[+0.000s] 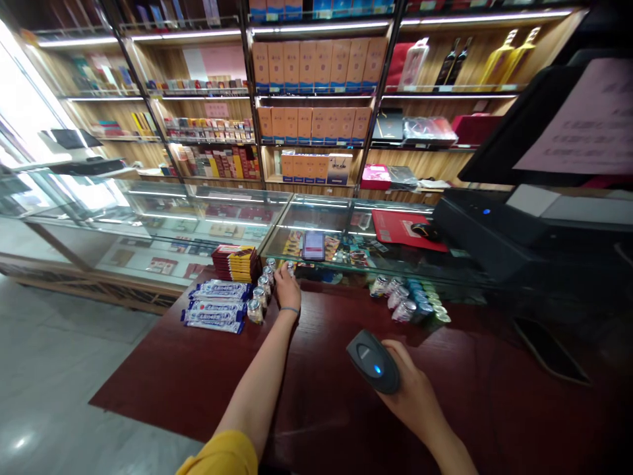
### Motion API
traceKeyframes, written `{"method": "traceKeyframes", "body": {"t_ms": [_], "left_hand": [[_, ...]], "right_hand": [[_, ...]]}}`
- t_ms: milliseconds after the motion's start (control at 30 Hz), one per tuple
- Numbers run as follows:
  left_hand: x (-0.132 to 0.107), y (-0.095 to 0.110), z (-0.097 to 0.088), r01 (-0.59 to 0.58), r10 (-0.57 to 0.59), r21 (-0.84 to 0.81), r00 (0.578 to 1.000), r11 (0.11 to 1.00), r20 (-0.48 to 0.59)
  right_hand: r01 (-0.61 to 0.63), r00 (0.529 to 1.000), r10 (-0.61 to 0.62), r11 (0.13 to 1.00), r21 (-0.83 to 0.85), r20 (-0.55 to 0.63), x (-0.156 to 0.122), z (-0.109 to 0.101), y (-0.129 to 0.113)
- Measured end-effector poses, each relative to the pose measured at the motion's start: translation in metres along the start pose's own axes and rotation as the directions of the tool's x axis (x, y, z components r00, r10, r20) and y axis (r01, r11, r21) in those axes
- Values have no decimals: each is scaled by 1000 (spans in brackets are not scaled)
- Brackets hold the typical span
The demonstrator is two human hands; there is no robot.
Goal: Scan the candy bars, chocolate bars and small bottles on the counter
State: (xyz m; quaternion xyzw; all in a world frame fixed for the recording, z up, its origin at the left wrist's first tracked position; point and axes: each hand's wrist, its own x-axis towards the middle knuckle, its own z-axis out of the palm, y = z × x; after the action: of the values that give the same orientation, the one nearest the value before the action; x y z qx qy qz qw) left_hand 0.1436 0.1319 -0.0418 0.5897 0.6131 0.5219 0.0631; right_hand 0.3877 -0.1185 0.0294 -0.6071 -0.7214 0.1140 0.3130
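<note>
My left hand (pixel 287 288) reaches to the far edge of the dark wooden counter, its fingers closed around a small silver-lidded container (pixel 290 266). Just left of it stands a row of similar small containers (pixel 260 295) with pale labels. My right hand (pixel 413 389) grips a black barcode scanner (pixel 373 363) with a lit blue light, held above the counter. To the right, another group of small containers (pixel 405 310) stands in rows with white-pink, blue and green labels.
Blue-and-white long packets (pixel 215 310) and a stack of red-yellow boxes (pixel 235 262) lie at left. Behind the counter runs a glass display case (pixel 316 211), with a red mat (pixel 408 229) on top. A phone (pixel 551 349) and a black checkout machine (pixel 494 231) are at right.
</note>
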Motion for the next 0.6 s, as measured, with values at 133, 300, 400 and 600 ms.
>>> {"method": "traceKeyframes", "body": {"t_ms": [133, 300, 400, 600], "left_hand": [[-3, 4, -4, -51, 51, 38, 999, 998, -6], [-9, 12, -12, -229, 231, 43, 972, 972, -38], [-16, 25, -9, -366, 366, -59, 930, 929, -20], [-58, 79, 19, -296, 380, -411, 914, 862, 140]], "right_hand": [[-3, 1000, 3, 1000, -3, -12, -1, -3, -2], [-14, 999, 13, 999, -30, -38, -8, -13, -2], [-39, 996, 37, 999, -28, -75, -15, -23, 1], [-130, 982, 123, 991, -37, -146, -32, -44, 14]]}}
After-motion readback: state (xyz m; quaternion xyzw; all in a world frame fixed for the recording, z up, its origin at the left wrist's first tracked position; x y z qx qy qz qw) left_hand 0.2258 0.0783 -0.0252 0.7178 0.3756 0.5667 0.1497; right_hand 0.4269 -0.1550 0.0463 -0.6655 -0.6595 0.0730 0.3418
